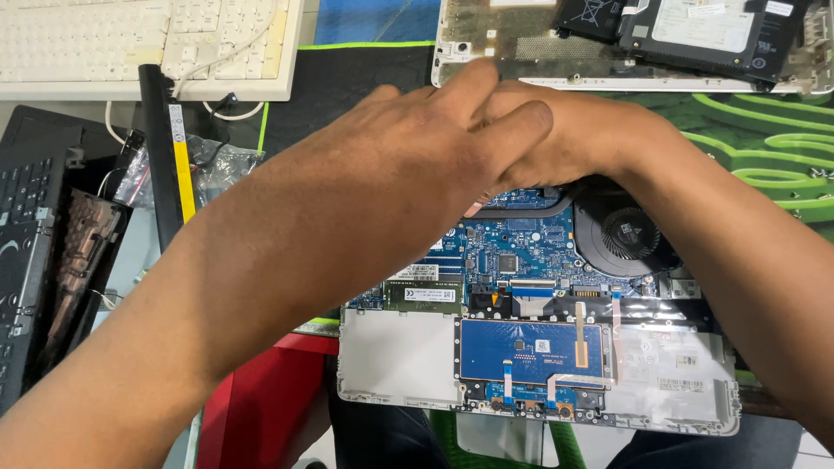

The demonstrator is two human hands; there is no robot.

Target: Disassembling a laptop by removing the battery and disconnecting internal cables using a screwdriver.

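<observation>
The opened laptop [539, 347] lies with its underside up on the worktop [764, 148], and everything here is placed from it. Its bottom cover is already off: the blue mainboard [512, 252], the round cooling fan [627, 234] at its right, a memory stick [423, 293] at its left and the blue touchpad board [530, 349] nearer the person all lie bare, with flat ribbon cables still plugged in. The white bay at the near left of the laptop looks vacant, which suggests the battery is out; the boards and fan remain in place, so, as I judge it, the strip-down is about midway. Both hands hover over the laptop's far edge. The left hand [408, 165] lies across the right hand [573, 130], fingers flat and loose, with nothing in its grip. The right hand's fingers are hidden beneath the left, so I cannot tell whether its grip holds anything. Beyond the laptop rests a second white chassis [486, 52] with a black battery pack [695, 30]; far left of the laptop lie a white keyboard [104, 43], a long black bar [161, 148] and a black laptop part [35, 260].
</observation>
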